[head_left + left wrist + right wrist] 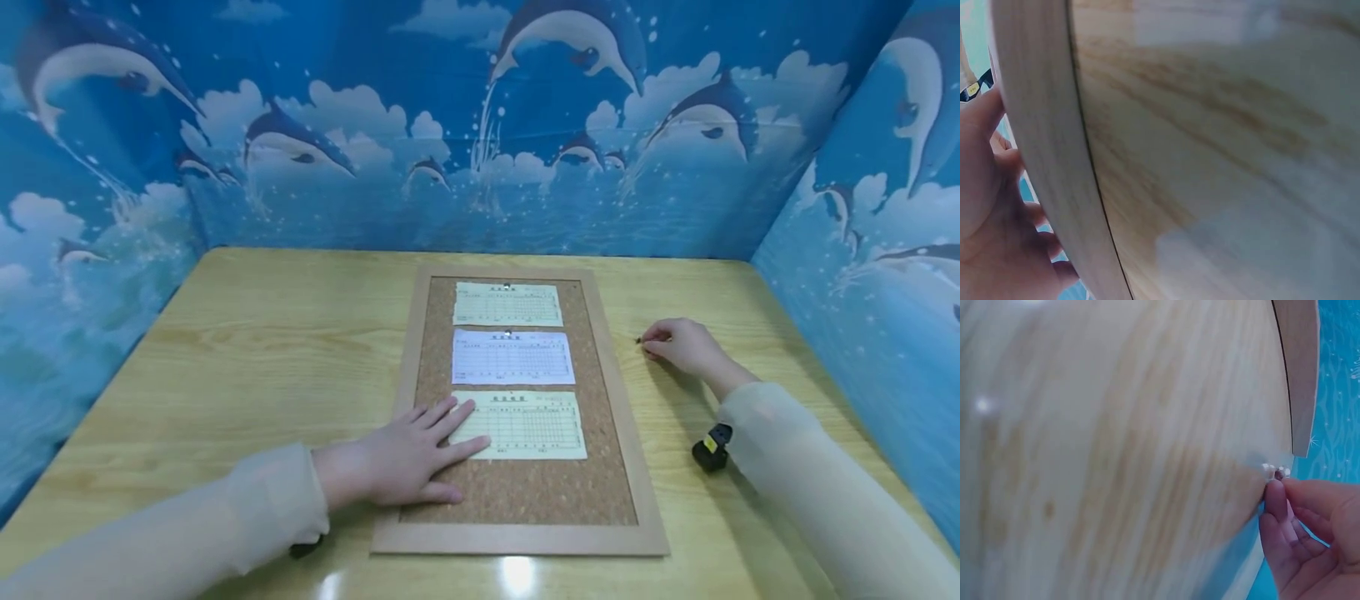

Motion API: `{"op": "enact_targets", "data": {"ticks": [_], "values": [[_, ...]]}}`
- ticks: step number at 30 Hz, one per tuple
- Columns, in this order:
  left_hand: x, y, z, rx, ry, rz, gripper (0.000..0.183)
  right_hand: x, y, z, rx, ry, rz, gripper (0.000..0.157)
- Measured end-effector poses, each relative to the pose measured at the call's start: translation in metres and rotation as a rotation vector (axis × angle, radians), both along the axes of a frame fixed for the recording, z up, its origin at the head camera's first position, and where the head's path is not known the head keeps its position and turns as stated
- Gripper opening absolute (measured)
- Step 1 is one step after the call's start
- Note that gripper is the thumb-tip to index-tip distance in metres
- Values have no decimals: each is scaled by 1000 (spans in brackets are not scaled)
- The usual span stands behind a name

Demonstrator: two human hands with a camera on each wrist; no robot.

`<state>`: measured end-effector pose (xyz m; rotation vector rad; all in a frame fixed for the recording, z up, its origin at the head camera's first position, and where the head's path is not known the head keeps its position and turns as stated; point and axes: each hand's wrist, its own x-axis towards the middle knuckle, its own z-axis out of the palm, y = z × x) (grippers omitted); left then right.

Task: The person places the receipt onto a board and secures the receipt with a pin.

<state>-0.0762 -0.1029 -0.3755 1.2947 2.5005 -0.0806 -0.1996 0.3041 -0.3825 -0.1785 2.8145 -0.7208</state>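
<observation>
A wood-framed cork board (540,498) lies on the table with three printed paper slips in a column. My left hand (416,457) rests spread across its left frame, fingertips on the left part of the lowest, pale green slip (534,425). Shiny pins sit at the top edges of the violet middle slip (513,360) and the pale green top slip (507,307). To the right of the board, my right hand (686,346) pinches a small push pin (1277,472) between thumb and fingertips, low over the table.
The wooden table (285,350) extends on both sides of the board. A dolphin-print cloth (360,200) walls in the back and sides. A black wrist device (711,448) hangs at the right sleeve.
</observation>
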Motion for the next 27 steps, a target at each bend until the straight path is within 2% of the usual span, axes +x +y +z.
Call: {"op": "enact_targets", "data": {"ticks": [5, 12, 19, 27], "values": [[0, 0, -1, 8, 12, -1, 67, 0, -4, -2, -4, 11, -19, 27], [1, -1, -2, 3, 8, 7, 67, 1, -10, -4, -10, 44, -35, 22], [1, -1, -2, 0, 6, 5, 67, -1, -11, -6, -8, 30, -71, 29], [0, -1, -2, -3, 7, 5, 67, -2, -14, -5, 6, 19, -102, 26]]}}
